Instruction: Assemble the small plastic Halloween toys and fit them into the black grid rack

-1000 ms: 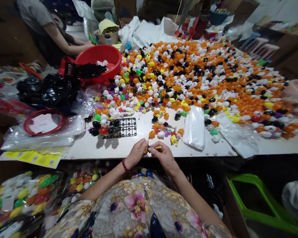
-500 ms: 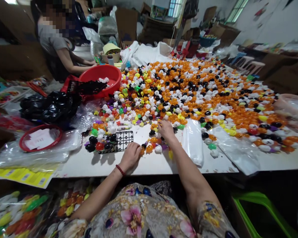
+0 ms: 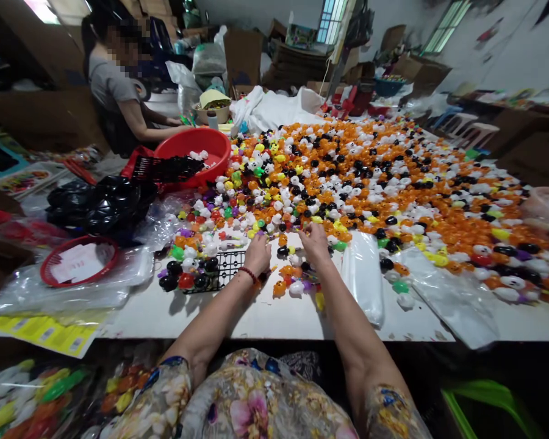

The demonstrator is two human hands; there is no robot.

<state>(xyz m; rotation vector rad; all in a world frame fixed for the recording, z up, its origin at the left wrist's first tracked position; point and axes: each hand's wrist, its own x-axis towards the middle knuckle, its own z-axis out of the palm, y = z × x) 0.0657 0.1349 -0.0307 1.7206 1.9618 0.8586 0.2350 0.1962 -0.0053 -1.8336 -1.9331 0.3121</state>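
My left hand [image 3: 257, 255], with a dark red bead bracelet on the wrist, reaches to the near edge of a heap of small plastic figures [image 3: 348, 164] in orange, white, black, yellow and green. Its fingers are drawn together by a purple piece; what they hold is too small to make out. Beside it, a black grid tray [image 3: 231, 268] carries several figures [image 3: 187, 265] on its left part. My right hand [image 3: 315, 244] has its fingers curled at the heap's edge, their grip unclear. Between my forearms lie loose figures [image 3: 295, 283], orange, white and purple among them.
Right of my right hand lies a stack of clear plastic bags [image 3: 363, 277]. A red basket with paper slips [image 3: 46, 271] and black plastic bags [image 3: 100, 207] are at the left. Behind stands a red basin [image 3: 219, 146], with a person [image 3: 119, 97] seated beyond. A green bin [image 3: 480, 390] sits below right.
My left hand has moved forward and slightly right, from the loose figures to the heap's edge. My right hand has shifted a little right. The camera view has shifted slightly too.
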